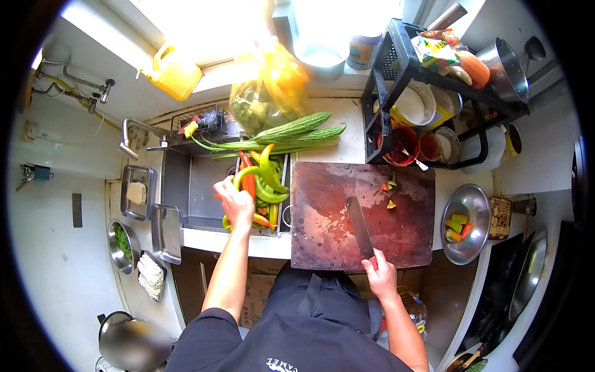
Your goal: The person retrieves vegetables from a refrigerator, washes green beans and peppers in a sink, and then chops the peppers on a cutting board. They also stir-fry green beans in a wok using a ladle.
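My left hand reaches over the sink's right side, its curled fingers against a heap of long green and red peppers. A curved green pepper meets its fingertips; whether they grip it is hidden. My right hand is closed around the handle of a cleaver. Its dark blade points away from me over the worn wooden cutting board. Several pepper stem ends lie on the board's far right part. Cut pepper pieces sit in a steel bowl to the right.
Ridged green gourds lie behind the sink, beside a yellow plastic bag. A black rack with tubs stands beyond the board. Steel trays and a bowl of greens line the left counter. A wok is at far right.
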Available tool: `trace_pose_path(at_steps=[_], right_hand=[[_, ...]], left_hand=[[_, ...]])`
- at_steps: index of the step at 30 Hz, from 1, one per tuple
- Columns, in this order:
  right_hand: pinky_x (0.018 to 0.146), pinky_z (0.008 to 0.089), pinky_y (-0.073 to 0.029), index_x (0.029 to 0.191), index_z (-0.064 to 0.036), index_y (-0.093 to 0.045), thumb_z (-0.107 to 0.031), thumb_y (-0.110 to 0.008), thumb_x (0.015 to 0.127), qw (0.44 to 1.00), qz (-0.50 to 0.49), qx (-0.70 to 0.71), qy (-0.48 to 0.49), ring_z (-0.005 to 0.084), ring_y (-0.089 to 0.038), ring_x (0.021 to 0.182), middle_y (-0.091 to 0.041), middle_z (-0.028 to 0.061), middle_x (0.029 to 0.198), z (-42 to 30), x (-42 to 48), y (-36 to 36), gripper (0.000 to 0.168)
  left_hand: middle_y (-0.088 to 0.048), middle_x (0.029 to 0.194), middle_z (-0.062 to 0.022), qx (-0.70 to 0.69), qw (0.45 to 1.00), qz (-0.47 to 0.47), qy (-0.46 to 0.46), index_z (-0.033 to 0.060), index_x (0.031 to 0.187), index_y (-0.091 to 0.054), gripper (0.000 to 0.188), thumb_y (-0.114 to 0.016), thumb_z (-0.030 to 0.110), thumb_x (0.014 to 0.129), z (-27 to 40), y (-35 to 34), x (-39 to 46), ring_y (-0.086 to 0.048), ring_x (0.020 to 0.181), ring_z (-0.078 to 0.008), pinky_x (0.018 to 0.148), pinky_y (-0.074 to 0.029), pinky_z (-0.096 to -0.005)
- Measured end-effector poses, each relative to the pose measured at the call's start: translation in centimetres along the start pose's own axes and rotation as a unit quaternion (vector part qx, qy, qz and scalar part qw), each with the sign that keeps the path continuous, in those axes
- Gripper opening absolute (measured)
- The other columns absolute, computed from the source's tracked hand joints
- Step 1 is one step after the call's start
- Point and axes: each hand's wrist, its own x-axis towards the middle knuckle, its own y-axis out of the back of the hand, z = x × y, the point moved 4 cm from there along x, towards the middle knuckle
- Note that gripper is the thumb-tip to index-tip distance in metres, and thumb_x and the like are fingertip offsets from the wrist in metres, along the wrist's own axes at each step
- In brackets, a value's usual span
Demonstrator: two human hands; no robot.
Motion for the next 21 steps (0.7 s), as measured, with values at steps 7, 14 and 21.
trace_pose_path(at_steps=[7, 14, 21], right_hand=[[0.075, 0.0539, -0.060, 0.142, -0.007, -0.067, -0.040, -0.076, 0.107, 0.999, 0.011, -0.028, -0.016, 0.0467, -0.078, 0.088, -0.078, 0.0218, 0.093, 0.8, -0.5, 0.2, 0.049], [0.074, 0.0540, -0.060, 0.147, -0.008, -0.064, -0.039, -0.072, 0.109, 0.996, 0.079, -0.029, -0.026, 0.0465, -0.077, 0.085, -0.078, 0.0199, 0.091, 1.5, -2.5, 2.2, 0.049], [0.074, 0.0545, -0.061, 0.148, -0.009, -0.063, -0.036, -0.073, 0.109, 0.993, 0.067, -0.095, 0.002, 0.0452, -0.079, 0.084, -0.080, 0.0186, 0.094, -0.2, -3.4, 3.3, 0.048]], left_hand=[[-0.068, 0.136, -0.0211, -0.101, 0.994, 0.028, 0.036, 0.0037, 0.147, -0.059, 0.041, -0.065, 0.009, 0.107, -3.7, 4.1, 2.5, -0.068, 0.124, -0.0418, 0.107, -0.053, -0.0512], [-0.081, 0.111, -0.0187, -0.147, 0.949, -0.280, 0.012, 0.0097, 0.132, -0.070, 0.032, -0.070, 0.028, 0.106, 7.1, 0.1, -6.2, -0.079, 0.100, -0.0357, 0.090, -0.061, -0.0479], [-0.079, 0.114, -0.0302, -0.031, 0.913, -0.407, -0.002, 0.0118, 0.140, -0.067, 0.043, -0.064, 0.031, 0.102, 14.1, -6.9, -15.6, -0.075, 0.110, -0.0526, 0.099, -0.058, -0.0609]])
